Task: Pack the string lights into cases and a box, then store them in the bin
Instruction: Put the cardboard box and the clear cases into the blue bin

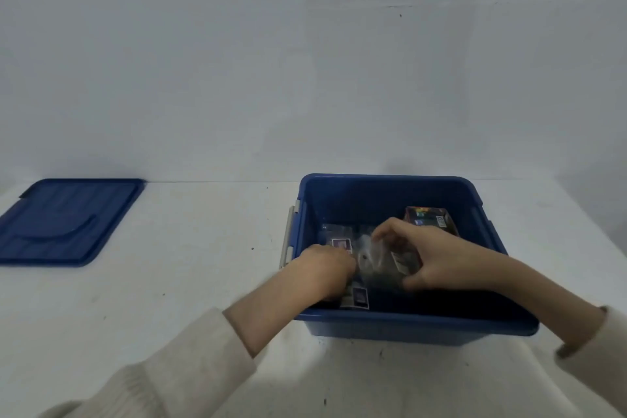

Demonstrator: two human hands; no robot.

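You had the bin (417,321) on the table (203,248) to your right, its lid (68,220) well apart at far left. Inside, the box (431,219) sat back right, and the cases (369,258) lay before it under your left hand (325,268) and right hand (437,258).

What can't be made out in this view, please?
All head view.
Fingertips of the left hand: hidden under its own back.
Contents of the clear case: blurred, covered by the right hand.
Print on the box: too small.
Near floor of the bin: behind its front wall.
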